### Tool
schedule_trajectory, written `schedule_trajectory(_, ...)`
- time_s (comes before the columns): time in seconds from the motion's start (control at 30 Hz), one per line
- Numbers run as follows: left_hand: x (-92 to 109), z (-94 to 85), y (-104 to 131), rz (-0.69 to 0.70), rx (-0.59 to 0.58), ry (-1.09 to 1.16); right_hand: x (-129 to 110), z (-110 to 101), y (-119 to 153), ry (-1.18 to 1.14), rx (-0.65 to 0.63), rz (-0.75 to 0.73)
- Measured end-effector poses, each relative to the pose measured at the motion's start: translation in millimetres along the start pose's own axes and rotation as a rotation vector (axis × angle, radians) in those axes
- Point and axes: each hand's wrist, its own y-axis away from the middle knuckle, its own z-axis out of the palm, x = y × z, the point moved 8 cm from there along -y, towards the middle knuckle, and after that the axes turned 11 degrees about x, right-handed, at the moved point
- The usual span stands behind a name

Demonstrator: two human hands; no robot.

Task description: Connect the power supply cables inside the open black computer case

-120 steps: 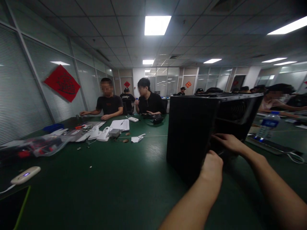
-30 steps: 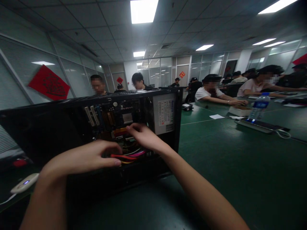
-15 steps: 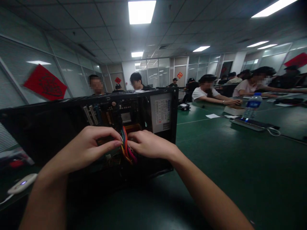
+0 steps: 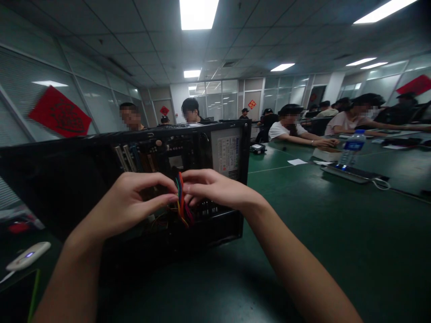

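Note:
An opened black computer case (image 4: 208, 229) stands on the green table, its inside facing me. A bundle of coloured cables (image 4: 183, 206) hangs at the middle of its opening. My left hand (image 4: 138, 197) pinches the bundle from the left with thumb and forefinger. From the right, my right hand (image 4: 212, 188) has its fingers closed round the upper part of the same bundle. Behind my hands are memory slots (image 4: 126, 159) and, at the upper right of the case, a power supply with a white label (image 4: 227, 152). The cable ends are hidden.
A white device with a lit display (image 4: 29, 256) lies at the left. On the green table (image 4: 303, 215), a water bottle (image 4: 352, 146) stands on a dark flat device (image 4: 350, 172) at the right. Several people sit beyond.
Both hands have moved slightly right, with the right one also higher, and the cable bundle has shifted right with them. More of the case's lower interior shows below the right hand.

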Motion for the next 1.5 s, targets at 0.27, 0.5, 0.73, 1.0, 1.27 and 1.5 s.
schedule_trajectory(0.27, -7.6, -4.4, -1.0, -0.091, 0.137, 0.104, -13.1, -11.8, 4.1, -0.124, 0.166, -0.059)
schedule_trajectory(0.5, -4.0, 6.4, -3.8, -0.049, 0.086, 0.078, -6.6, -13.1, 1.9, -0.106, 0.145, -0.032)
schedule_trajectory(0.73, -6.3, 13.5, -5.7, -0.026, 0.086, 0.050, 0.0, -14.0, -4.4, -0.167, 0.191, -0.082)
schedule_trajectory(1.0, -23.4, 15.4, -8.0, -0.079, 0.033, -0.026, 6.7, -5.2, -8.9, -0.046, 0.262, -0.153)
schedule_trajectory(1.27, -36.5, 33.8, -13.6, -0.041, -0.099, 0.016, 41.0, -0.8, -25.6, -0.074, 0.270, -0.192)
schedule_trajectory(1.5, -76.9, 68.5, -7.3, -0.112, -0.196, -0.003, 60.8, -21.2, 9.6, 0.463, 0.348, -0.207)
